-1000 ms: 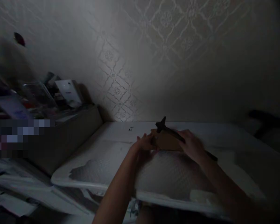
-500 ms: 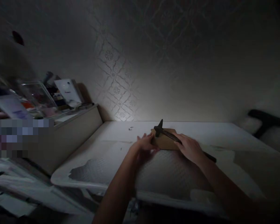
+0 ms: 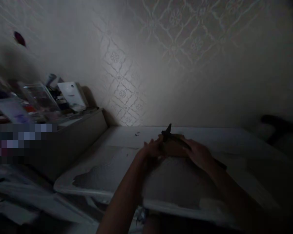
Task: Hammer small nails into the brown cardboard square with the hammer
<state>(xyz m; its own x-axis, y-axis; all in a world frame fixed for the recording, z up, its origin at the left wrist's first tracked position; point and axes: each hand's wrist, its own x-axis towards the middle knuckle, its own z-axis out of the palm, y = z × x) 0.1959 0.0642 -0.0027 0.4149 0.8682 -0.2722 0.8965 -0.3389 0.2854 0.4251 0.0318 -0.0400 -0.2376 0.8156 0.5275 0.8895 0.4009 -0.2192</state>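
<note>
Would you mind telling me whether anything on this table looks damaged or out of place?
Yes: the white tabletop looks damaged, with a ragged-edged grey patch along its front, as if the surface layer had peeled. A few dark bits, too small to identify, lie near the back edge, left of the hammer.

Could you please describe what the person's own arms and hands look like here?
The left hand and right hand wear no gloves, and I can make out no rings or watch in the dim light. The left forearm and right forearm show no sleeve, though the right one fades into shadow near the frame's lower edge.
</note>
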